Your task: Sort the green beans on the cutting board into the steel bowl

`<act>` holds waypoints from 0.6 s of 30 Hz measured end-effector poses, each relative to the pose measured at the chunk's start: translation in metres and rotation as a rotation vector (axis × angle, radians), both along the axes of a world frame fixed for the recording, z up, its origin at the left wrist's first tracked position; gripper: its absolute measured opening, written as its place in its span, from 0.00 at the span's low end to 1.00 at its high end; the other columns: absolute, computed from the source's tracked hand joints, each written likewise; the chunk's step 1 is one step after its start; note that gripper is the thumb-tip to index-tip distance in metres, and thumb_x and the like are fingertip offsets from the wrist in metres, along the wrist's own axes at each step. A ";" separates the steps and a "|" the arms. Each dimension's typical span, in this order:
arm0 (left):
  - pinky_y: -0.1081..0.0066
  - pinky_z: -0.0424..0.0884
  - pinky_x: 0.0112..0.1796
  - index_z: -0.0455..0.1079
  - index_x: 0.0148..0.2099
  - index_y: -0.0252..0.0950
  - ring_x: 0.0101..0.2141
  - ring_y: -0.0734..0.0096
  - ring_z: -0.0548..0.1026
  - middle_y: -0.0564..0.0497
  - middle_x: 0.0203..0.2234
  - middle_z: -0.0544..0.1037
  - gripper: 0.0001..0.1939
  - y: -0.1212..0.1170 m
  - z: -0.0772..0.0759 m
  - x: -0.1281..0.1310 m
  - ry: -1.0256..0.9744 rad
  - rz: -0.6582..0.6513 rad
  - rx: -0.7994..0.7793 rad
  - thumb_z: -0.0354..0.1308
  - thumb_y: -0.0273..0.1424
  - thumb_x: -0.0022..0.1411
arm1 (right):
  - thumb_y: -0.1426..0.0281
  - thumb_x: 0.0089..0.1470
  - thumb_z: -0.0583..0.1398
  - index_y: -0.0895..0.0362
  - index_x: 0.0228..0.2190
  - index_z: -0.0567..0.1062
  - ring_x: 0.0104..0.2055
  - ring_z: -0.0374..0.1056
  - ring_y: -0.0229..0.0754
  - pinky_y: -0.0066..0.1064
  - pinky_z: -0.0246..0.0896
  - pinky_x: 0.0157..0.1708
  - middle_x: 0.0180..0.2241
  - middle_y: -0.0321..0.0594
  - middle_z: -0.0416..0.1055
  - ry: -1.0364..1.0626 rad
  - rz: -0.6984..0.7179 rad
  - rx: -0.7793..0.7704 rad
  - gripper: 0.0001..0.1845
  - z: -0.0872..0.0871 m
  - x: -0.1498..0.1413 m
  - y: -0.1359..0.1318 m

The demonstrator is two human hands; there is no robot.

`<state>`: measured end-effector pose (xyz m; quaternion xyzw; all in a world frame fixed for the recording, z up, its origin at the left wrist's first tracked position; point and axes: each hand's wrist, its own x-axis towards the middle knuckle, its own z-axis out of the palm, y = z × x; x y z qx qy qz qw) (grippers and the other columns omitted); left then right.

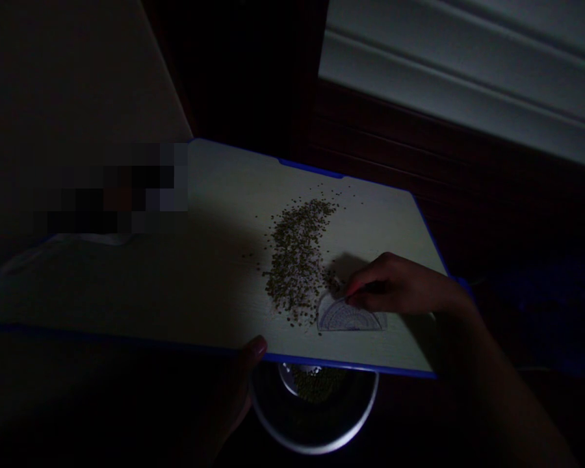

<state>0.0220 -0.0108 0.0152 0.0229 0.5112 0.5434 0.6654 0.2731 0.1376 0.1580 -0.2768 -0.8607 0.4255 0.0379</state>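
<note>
A heap of small greenish-brown grains [297,257] is spread over a pale, blue-edged board [214,273]. My right hand [400,286] is on the heap's right side, its thumb and fingers pinched together near a few separate bits; what they hold is too dark to see. Below its fingertips lies a protractor shape [351,318], printed or lying flat; I cannot tell which. At the near edge, my left hand [246,374] has its thumb over the board's rim and its palm against a metal bowl [316,442], seemingly gripping it. More grains lie inside the bowl, partly under the board.
Loose grains are scattered around the heap. A pale cloth-like thing [102,239] lies at the board's left end, beside a blurred-out patch. Light slatted panels [458,71] stand beyond the board at upper right. The room is very dark.
</note>
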 end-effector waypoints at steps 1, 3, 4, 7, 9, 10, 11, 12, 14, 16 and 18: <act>0.48 0.68 0.61 0.84 0.36 0.37 0.58 0.35 0.75 0.42 0.39 0.88 0.20 0.000 0.000 0.000 -0.004 -0.006 0.007 0.77 0.42 0.41 | 0.70 0.61 0.63 0.61 0.40 0.83 0.27 0.67 0.33 0.24 0.59 0.28 0.27 0.35 0.77 0.001 0.006 0.000 0.10 0.000 -0.001 0.000; 0.49 0.67 0.62 0.83 0.34 0.37 0.59 0.35 0.74 0.41 0.39 0.88 0.19 0.001 0.000 0.000 -0.018 -0.021 0.017 0.77 0.42 0.41 | 0.70 0.61 0.63 0.61 0.40 0.83 0.27 0.68 0.34 0.24 0.60 0.29 0.28 0.36 0.77 -0.006 0.019 -0.011 0.10 -0.001 -0.005 -0.002; 0.49 0.67 0.62 0.83 0.34 0.37 0.59 0.35 0.74 0.41 0.39 0.88 0.19 0.001 0.000 -0.001 -0.028 -0.025 0.017 0.77 0.42 0.40 | 0.70 0.61 0.63 0.61 0.40 0.83 0.28 0.68 0.34 0.24 0.60 0.29 0.28 0.36 0.77 -0.011 0.029 -0.022 0.10 -0.001 -0.006 -0.002; 0.47 0.68 0.61 0.83 0.37 0.36 0.59 0.34 0.74 0.40 0.39 0.88 0.20 0.002 0.000 -0.001 -0.040 -0.031 -0.011 0.76 0.42 0.42 | 0.70 0.60 0.63 0.61 0.40 0.83 0.29 0.70 0.34 0.25 0.63 0.31 0.29 0.37 0.79 -0.020 0.061 -0.069 0.10 -0.002 -0.010 -0.004; 0.46 0.68 0.60 0.83 0.35 0.37 0.59 0.33 0.74 0.40 0.38 0.88 0.18 0.002 0.000 -0.001 -0.021 -0.027 -0.041 0.75 0.41 0.42 | 0.71 0.59 0.64 0.61 0.40 0.83 0.29 0.71 0.34 0.25 0.64 0.32 0.30 0.37 0.79 -0.024 0.078 -0.105 0.10 -0.004 -0.011 -0.005; 0.46 0.69 0.60 0.82 0.34 0.37 0.58 0.33 0.75 0.41 0.37 0.88 0.17 0.001 0.000 -0.001 -0.012 -0.025 -0.045 0.76 0.40 0.42 | 0.71 0.58 0.64 0.61 0.40 0.83 0.29 0.71 0.34 0.24 0.65 0.31 0.30 0.37 0.79 -0.027 0.083 -0.123 0.10 -0.004 -0.011 -0.006; 0.46 0.69 0.60 0.81 0.32 0.38 0.58 0.34 0.75 0.41 0.36 0.89 0.16 0.001 0.000 -0.001 -0.004 -0.017 -0.041 0.76 0.40 0.41 | 0.71 0.58 0.64 0.61 0.40 0.83 0.28 0.71 0.34 0.24 0.64 0.30 0.29 0.37 0.79 -0.033 0.086 -0.142 0.10 -0.005 -0.010 -0.006; 0.47 0.69 0.60 0.81 0.31 0.38 0.57 0.34 0.76 0.42 0.36 0.89 0.16 0.001 0.000 -0.001 -0.002 -0.016 -0.032 0.76 0.41 0.41 | 0.71 0.58 0.64 0.61 0.40 0.83 0.27 0.71 0.34 0.23 0.64 0.29 0.28 0.37 0.79 -0.042 0.088 -0.161 0.10 -0.005 -0.010 -0.006; 0.47 0.70 0.59 0.81 0.31 0.38 0.57 0.34 0.76 0.43 0.36 0.89 0.16 0.001 -0.001 -0.001 -0.004 -0.017 -0.023 0.76 0.41 0.41 | 0.70 0.59 0.64 0.61 0.40 0.83 0.25 0.70 0.33 0.22 0.62 0.25 0.27 0.37 0.78 -0.065 0.088 -0.198 0.10 -0.006 -0.010 -0.007; 0.47 0.70 0.59 0.82 0.34 0.38 0.57 0.35 0.76 0.43 0.36 0.89 0.17 0.001 -0.001 -0.001 -0.001 -0.021 -0.031 0.76 0.41 0.41 | 0.69 0.59 0.64 0.61 0.40 0.83 0.23 0.69 0.33 0.21 0.60 0.23 0.25 0.36 0.77 -0.082 0.083 -0.218 0.10 -0.005 -0.010 -0.008; 0.47 0.70 0.59 0.82 0.36 0.37 0.56 0.35 0.77 0.43 0.37 0.89 0.19 0.001 -0.001 -0.001 0.006 -0.016 -0.021 0.76 0.41 0.42 | 0.69 0.59 0.64 0.61 0.39 0.83 0.22 0.69 0.33 0.22 0.61 0.22 0.24 0.35 0.76 -0.095 0.063 -0.229 0.10 -0.004 -0.011 -0.009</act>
